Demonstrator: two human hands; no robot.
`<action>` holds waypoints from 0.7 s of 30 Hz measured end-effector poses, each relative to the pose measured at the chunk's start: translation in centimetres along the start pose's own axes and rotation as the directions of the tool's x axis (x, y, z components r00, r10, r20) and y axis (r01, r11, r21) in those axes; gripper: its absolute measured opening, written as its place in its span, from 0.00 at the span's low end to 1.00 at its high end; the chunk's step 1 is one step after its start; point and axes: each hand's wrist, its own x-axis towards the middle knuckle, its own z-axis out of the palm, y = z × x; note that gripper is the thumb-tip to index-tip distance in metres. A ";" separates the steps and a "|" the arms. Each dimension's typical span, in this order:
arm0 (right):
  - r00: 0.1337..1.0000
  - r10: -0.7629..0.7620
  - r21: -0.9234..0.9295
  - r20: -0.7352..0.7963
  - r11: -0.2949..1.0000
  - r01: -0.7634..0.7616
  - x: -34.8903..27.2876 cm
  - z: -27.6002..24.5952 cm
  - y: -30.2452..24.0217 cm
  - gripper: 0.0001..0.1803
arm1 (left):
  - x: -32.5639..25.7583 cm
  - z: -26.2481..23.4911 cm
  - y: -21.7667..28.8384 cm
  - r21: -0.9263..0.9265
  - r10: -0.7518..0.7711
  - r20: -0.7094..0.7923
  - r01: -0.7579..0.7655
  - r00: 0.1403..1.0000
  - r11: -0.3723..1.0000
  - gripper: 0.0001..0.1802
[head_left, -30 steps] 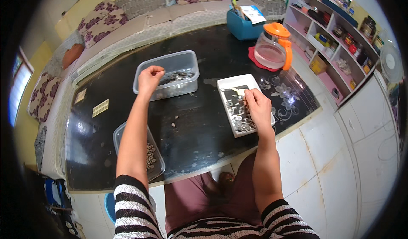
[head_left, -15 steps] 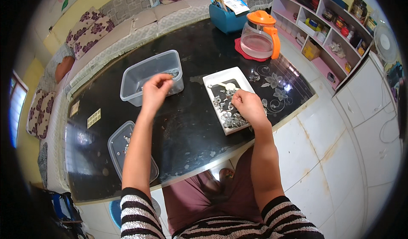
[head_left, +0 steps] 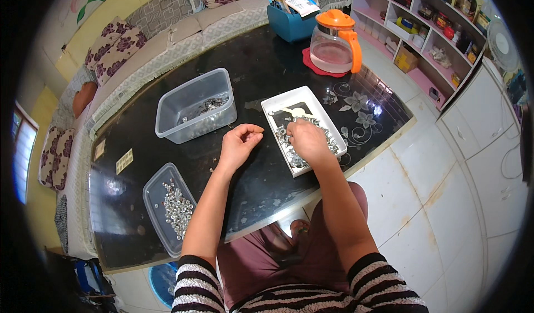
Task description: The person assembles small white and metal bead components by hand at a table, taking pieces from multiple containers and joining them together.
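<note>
My right hand (head_left: 307, 141) is down in a shallow white box (head_left: 266, 106), its fingers closed among loose silvery screws and small metal fittings (head_left: 297, 160). Whatever those fingertips pinch is hidden. A pale yellow, spoon-like piece (head_left: 298, 112) lies across the far part of the box. Just left of the box, my left hand (head_left: 239, 146) hovers over the table with thumb and fingers pressed together; I cannot make out anything in them. A clear plastic tub (head_left: 192, 133) beyond that hand holds a heap of small metal parts (head_left: 213, 104).
Small nuts (head_left: 177, 210) lie in a shallow translucent lid (head_left: 158, 215) beside my left forearm. Across the black table (head_left: 250, 199) stand a glass jug (head_left: 332, 51) with an orange lid, on a red mat, and a teal holder (head_left: 289, 23). A patterned sofa (head_left: 222, 21) runs behind.
My left hand has come away from the clear tub, moving right and nearer, beside the white box. My right hand has shifted slightly left within the box. More of the nuts now show.
</note>
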 end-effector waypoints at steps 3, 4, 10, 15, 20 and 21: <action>0.999 0.030 0.019 0.043 0.999 -0.031 -0.1 -0.1 0.2 0.05 | 0.2 0.3 0.4 -0.013 0.000 -0.002 -0.001 1.000 1.000 0.06; 0.998 0.039 0.003 0.048 0.999 -0.040 -0.2 -0.2 0.3 0.05 | 0.3 0.4 0.6 -0.020 -0.008 -0.004 0.008 1.000 1.000 0.06; 0.978 0.188 0.147 -0.091 0.974 -0.173 -0.3 -1.9 0.8 0.05 | 0.8 1.8 2.3 0.051 0.152 0.071 -0.156 0.986 0.986 0.06; 0.955 0.252 0.381 -0.156 0.908 -0.177 -0.3 -3.0 1.5 0.07 | 1.3 3.4 4.8 0.307 0.076 0.450 -0.235 0.890 0.922 0.08; 0.946 0.266 0.417 -0.184 0.893 -0.170 -0.2 -3.1 1.6 0.08 | 2.1 4.3 4.7 0.503 0.156 0.518 -0.448 0.841 0.739 0.10; 0.947 0.255 0.414 -0.198 0.897 -0.155 -0.2 -3.0 1.7 0.08 | 2.1 4.5 4.7 0.504 0.155 0.519 -0.447 0.841 0.738 0.10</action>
